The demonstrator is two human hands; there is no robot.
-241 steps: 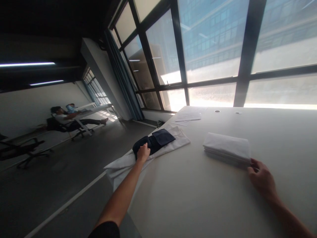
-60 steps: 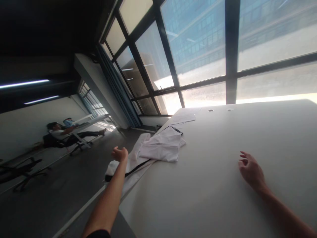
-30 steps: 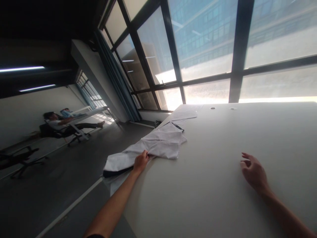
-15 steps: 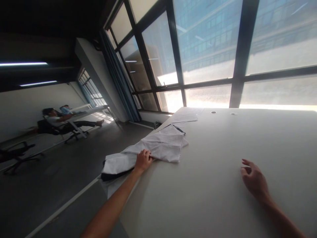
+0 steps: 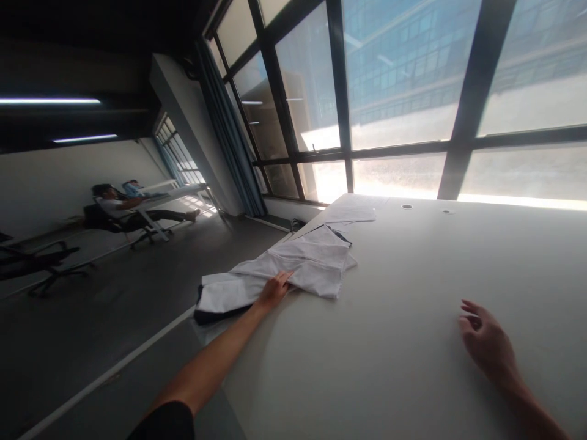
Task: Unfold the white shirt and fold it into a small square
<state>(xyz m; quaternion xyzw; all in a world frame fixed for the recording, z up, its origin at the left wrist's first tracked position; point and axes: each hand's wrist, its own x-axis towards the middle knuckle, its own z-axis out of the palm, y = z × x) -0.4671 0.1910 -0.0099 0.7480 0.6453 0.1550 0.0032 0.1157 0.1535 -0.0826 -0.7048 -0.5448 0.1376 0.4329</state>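
Note:
A loose stack of light grey-white cloth, dark fabric showing at its edges, lies along the left side of the white table. My left hand rests on the near edge of this stack, its fingers stretched out over the top piece. Part of the cloth hangs past the table's left edge. Well to the right, my right hand is over the bare tabletop with fingers loosely bent and apart, holding nothing.
White sheets lie at the far left corner of the table, near a round cable hole. Large windows stand behind. Across the floor at left, a person sits by another table, with an office chair nearer.
My left hand has gone from bent fingers at the cloth's edge to straighter fingers lying on it. My right hand stays raised apart. The view has shifted slightly.

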